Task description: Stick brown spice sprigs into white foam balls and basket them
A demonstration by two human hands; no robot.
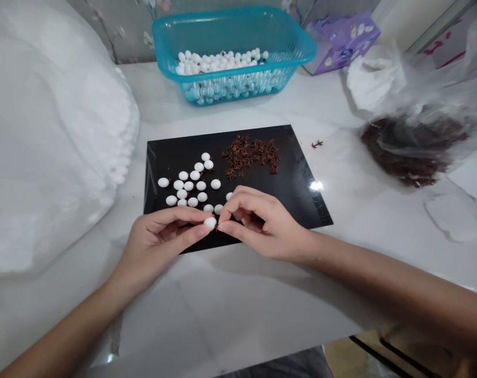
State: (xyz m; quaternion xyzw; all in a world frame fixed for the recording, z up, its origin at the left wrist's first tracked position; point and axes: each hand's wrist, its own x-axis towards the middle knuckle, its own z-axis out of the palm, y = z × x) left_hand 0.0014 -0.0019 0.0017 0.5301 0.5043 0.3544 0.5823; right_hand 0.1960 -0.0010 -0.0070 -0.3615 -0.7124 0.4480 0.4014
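"What are the hands doing?"

"The left hand [159, 247] and right hand [264, 226] are close together. Their bent fingers hold one white ball [210, 223] over the near edge of the black mat [289, 184]."

"What's farther away?"

"About eighteen white balls [188, 185], one pile of brown star anise [251, 155], then one blue basket [297, 50]."

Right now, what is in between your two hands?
A small white bead lies between them, at the fingertips of the left hand, close to the right hand, as the head view shows.
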